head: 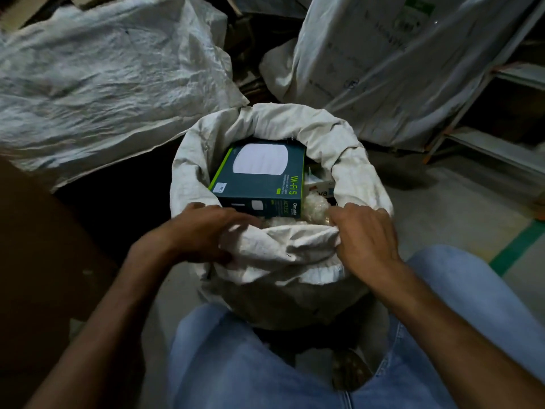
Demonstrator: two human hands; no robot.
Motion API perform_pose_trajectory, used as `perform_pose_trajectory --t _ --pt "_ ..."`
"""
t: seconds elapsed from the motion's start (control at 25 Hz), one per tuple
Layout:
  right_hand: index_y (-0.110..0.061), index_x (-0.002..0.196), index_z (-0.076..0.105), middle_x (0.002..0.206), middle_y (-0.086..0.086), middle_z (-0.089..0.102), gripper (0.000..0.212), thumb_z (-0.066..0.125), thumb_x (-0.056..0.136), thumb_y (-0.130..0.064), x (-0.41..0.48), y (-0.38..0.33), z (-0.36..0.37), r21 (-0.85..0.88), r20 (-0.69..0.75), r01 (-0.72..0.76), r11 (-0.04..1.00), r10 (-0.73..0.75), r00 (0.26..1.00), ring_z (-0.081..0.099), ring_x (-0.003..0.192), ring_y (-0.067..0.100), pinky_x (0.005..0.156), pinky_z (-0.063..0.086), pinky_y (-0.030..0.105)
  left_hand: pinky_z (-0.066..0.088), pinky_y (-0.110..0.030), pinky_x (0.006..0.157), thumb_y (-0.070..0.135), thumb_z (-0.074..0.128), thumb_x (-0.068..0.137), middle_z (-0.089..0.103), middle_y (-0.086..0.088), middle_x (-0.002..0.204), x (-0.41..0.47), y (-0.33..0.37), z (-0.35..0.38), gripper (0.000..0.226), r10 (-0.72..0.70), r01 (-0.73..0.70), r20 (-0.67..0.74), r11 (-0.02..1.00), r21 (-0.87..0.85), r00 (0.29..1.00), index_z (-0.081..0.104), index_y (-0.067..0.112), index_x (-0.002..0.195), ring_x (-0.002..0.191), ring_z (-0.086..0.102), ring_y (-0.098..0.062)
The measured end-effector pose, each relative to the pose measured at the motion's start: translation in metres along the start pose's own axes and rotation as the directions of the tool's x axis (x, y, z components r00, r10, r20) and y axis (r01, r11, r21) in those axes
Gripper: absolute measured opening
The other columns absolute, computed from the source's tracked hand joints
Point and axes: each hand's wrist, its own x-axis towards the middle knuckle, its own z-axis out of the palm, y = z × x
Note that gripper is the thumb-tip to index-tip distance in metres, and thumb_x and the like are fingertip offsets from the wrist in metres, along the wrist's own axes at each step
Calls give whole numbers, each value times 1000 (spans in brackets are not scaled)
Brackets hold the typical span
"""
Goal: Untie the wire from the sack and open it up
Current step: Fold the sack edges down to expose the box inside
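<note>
A white woven sack (348, 160) stands open on the floor between my knees, its mouth rolled outward into a thick rim. Inside lies a dark teal Wi-Fi 5 box (259, 178), a white carton (320, 187) beside it, and crumpled clear wrap (312, 206). My left hand (200, 231) grips the near rim of the sack at its left side. My right hand (365, 231) grips the near rim at its right side, fingers curled into the cloth. No wire shows anywhere in view.
A large filled white sack (103, 78) lies at the back left. Another printed white sack (383, 60) leans at the back right against a metal rack (486, 137). A brown cardboard surface (35, 246) stands at my left. Green floor tape (513, 252) runs at right.
</note>
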Motion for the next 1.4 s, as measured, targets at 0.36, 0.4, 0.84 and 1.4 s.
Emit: perform_pose_trajectory --t 0.36,0.4,0.84,1.4 --pt "-26 139 47 137 3 54 86 81 68 -59 23 -74 -15 186 336 353 917 -397 854 52 124 26 97 45 41 45 -33 43 21 65 81 64 -7 90 -17 17 92 24 43 130 -643 967 219 765 67 16 105 74 64 -29" --pt "-25 130 54 126 3 62 69 81 72 -50 25 -83 -9 160 304 392 906 -423 853 60 114 26 85 49 37 49 -33 46 24 70 81 64 -6 95 -19 15 91 28 -2 139 -639 977 164 769 66 18 108 79 65 -28" --pt "-23 110 64 96 3 65 26 72 87 -31 -4 -95 45 -31 44 625 780 -624 780 66 90 28 62 32 35 28 -38 116 21 73 83 39 13 158 10 -36 7 86 -123 55 139 909 414 983 33 44 155 148 30 -17" --pt "-24 139 44 128 5 50 59 67 87 -36 -2 -95 51 62 301 638 767 -624 721 53 111 27 84 51 46 54 -37 62 43 63 73 73 0 95 -35 -92 111 44 -345 361 -313 932 -5 885 61 30 114 83 72 -30"
